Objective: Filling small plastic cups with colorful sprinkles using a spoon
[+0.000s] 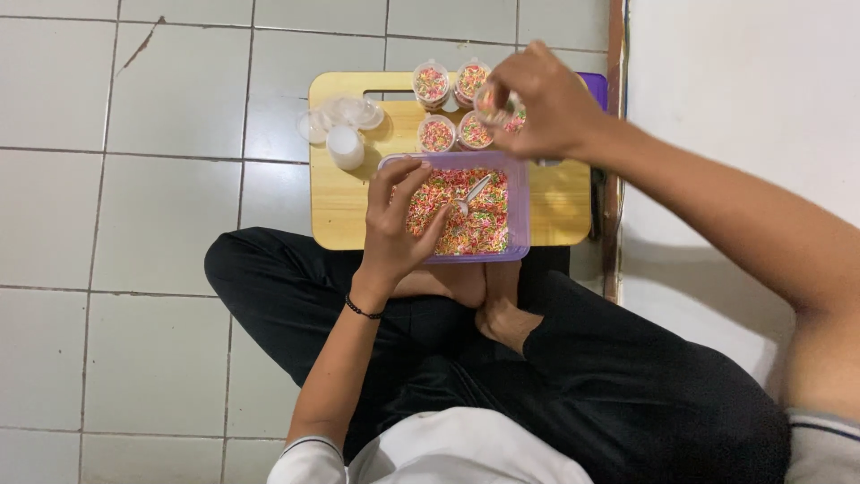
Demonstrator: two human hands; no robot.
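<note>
Head view, person seated cross-legged on tiled floor. Left hand (394, 224), centre of frame: fingers loosely curled, tips dipping into the purple tub (520, 202) of coloured sprinkles (479, 229); a white spoon (473, 193) lies in the sprinkles just beside them. Right hand (542, 103), upper right of centre: fingers pinched around a small clear cup (502, 109) filled with sprinkles, held above the tub's far edge. Four filled cups (436, 134) stand on the wooden board (345, 211) behind the tub. Stacked lids (345, 115) lie at the board's upper left.

right hand (546, 99) hides most of held cup (498, 106) | purple lid (595, 87) mostly covered | spoon (472, 193) half-buried
</note>
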